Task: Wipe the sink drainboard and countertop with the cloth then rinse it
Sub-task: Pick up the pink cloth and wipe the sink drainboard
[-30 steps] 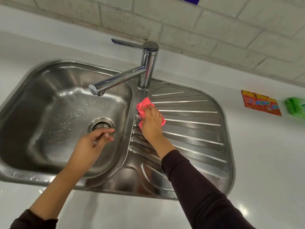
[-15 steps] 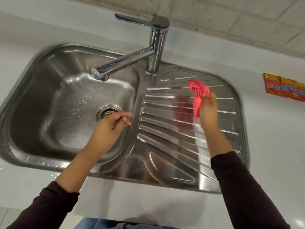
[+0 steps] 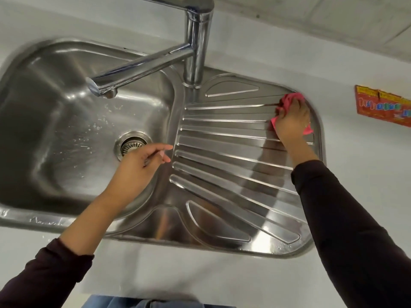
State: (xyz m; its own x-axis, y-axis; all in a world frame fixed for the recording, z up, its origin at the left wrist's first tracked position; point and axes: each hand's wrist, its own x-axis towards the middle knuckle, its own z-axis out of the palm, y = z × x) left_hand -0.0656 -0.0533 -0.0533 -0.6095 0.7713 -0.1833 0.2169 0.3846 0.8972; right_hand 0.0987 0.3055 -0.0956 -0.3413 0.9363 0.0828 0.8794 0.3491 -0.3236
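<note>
**At the drainboard's far right corner: cloth pressed under the right hand**

Against the far right rim of the drainboard [image 3: 222,156] lies the pink cloth [image 3: 289,100], bunched and pinned to the steel by the right hand [image 3: 291,121]; its fingers bend over the wad and grip it, palm bearing down, which suits wiping into the curved corner where the ribs end; only the cloth's edges show around the hand, so how it is folded cannot be told, and the fingertips are mostly buried in it. The left hand [image 3: 138,165] hovers over the ridge between basin and drainboard, fingers loosely extended and together, holding nothing; it looks like a counterbalance, kept out of the wiping path. Beside it the sink basin [image 3: 55,121] shows scattered droplets around the drain strainer [image 3: 131,144]; the faucet [image 3: 195,41] swings its spout over the basin, no water running, and its lever top is cut off by the frame. Around the sink the pale counter [image 3: 367,185] looks not yet wiped; a red printed packet [image 3: 382,105] lies on it near the cloth, clipped at the right edge, its lettering unreadable.
</note>
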